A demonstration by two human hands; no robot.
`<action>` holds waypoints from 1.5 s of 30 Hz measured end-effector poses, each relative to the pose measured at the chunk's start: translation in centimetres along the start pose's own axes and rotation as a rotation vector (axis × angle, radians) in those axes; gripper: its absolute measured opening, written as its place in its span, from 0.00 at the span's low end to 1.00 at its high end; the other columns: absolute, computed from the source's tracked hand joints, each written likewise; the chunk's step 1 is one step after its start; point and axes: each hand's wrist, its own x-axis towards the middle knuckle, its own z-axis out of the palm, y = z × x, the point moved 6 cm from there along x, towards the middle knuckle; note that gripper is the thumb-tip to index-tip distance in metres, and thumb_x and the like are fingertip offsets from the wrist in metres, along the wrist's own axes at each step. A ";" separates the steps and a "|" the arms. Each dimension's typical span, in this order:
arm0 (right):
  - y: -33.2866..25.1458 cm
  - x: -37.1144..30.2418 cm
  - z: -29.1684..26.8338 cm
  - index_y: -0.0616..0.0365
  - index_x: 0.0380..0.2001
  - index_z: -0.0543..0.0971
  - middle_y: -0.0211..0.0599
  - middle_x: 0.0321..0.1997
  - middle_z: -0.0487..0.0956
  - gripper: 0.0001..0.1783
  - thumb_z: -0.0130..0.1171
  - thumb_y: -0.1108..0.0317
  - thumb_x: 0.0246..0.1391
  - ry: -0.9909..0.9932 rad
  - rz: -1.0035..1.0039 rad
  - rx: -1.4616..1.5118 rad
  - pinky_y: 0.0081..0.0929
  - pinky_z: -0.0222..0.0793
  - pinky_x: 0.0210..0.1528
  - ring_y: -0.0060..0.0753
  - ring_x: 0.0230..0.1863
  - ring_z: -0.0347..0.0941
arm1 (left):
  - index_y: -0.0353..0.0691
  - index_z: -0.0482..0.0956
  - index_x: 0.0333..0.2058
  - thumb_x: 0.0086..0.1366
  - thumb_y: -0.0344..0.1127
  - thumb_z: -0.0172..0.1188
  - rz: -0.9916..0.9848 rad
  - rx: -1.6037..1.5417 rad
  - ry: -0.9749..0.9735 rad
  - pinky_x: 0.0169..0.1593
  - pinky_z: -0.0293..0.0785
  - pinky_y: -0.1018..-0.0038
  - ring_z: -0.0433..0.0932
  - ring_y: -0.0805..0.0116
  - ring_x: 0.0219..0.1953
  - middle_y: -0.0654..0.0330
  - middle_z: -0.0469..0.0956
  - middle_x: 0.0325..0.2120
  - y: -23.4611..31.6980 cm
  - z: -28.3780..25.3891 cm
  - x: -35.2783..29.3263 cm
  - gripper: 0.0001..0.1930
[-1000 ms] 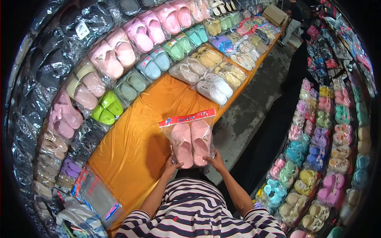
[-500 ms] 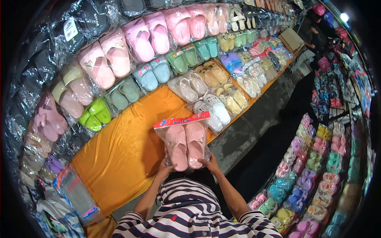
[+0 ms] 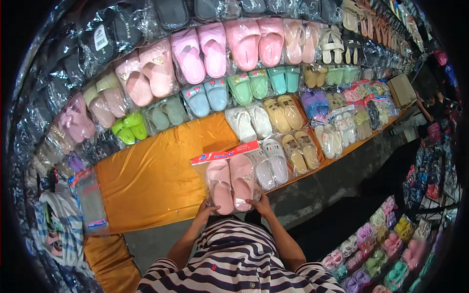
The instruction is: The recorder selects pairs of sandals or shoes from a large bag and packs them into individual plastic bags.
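A pair of pink slippers in a clear plastic bag with a red header hangs between my two hands, in front of my striped shirt. My left hand is closed on the bag's lower left corner. At the lower right corner my right hand grips the same bag, thumb over the plastic. The slippers lie side by side with their toe ends pointing away from me. Just beyond the bag's right edge are bagged white slippers on the orange cloth.
An orange cloth covers the table before me. Rows of bagged slippers line its far side, with bright green ones at the left. A cardboard box stands far right. More bagged slippers fill the lower right. A striped bag sits at left.
My view has turned, so the table and displays appear shifted right and levelled. Both hands keep hold of the bagged slippers, which appear slightly lower and closer to the white pair.
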 end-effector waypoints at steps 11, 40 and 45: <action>-1.3 3.7 -3.1 0.68 0.51 0.69 0.44 0.47 0.76 0.38 0.72 0.62 0.38 -0.253 0.061 -0.236 0.30 0.66 0.51 0.35 0.47 0.72 | 0.35 0.69 0.50 0.49 0.21 0.65 0.092 -0.432 0.228 0.46 0.69 0.73 0.73 0.67 0.42 0.59 0.75 0.39 -5.0 4.3 -1.1 0.27; -4.6 18.4 6.2 0.63 0.59 0.62 0.43 0.52 0.73 0.39 0.67 0.70 0.43 -0.381 -0.021 -0.374 0.29 0.65 0.54 0.35 0.51 0.69 | 0.39 0.69 0.51 0.49 0.21 0.66 0.109 -0.605 0.284 0.33 0.68 0.83 0.72 0.75 0.31 0.64 0.74 0.34 3.4 -1.7 10.4 0.29; -6.1 21.4 7.2 0.65 0.55 0.65 0.43 0.49 0.75 0.34 0.66 0.71 0.44 -0.376 -0.190 -0.374 0.28 0.66 0.52 0.34 0.47 0.72 | 0.38 0.68 0.51 0.50 0.22 0.66 0.115 -0.567 0.272 0.36 0.73 0.80 0.75 0.73 0.35 0.62 0.74 0.37 5.6 -2.3 11.4 0.28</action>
